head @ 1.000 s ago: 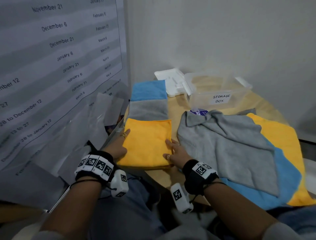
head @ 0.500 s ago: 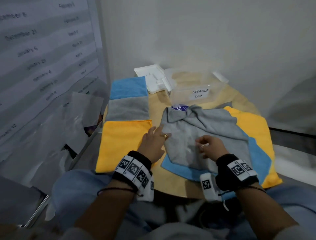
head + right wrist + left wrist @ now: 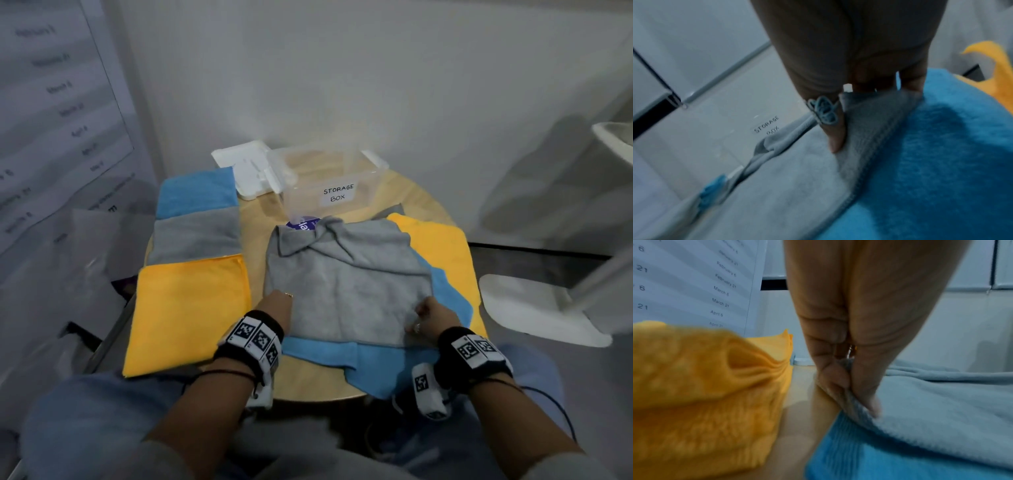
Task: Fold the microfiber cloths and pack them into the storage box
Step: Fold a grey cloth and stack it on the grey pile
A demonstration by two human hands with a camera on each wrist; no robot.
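Note:
A loose grey cloth (image 3: 346,284) lies spread on top of a blue cloth (image 3: 380,363) and a yellow cloth (image 3: 442,246) on the round wooden table (image 3: 308,387). My left hand (image 3: 274,305) pinches the grey cloth's near left edge (image 3: 855,402). At the near right edge my right hand (image 3: 428,318) pinches the same grey cloth (image 3: 869,129). The clear storage box (image 3: 329,185), labelled, stands open at the back of the table. Three folded cloths sit in a row at the left: blue (image 3: 197,193), grey (image 3: 197,236), yellow (image 3: 188,311).
The box's white lid (image 3: 246,168) lies left of the box. A purple round label (image 3: 303,222) peeks out behind the grey cloth. A printed date chart (image 3: 51,102) hangs on the left wall. A white stand base (image 3: 534,308) is on the floor at the right.
Both hands left the folded yellow cloth at the left and moved right onto the loose grey cloth, where each now pinches a near edge. The head view swung right.

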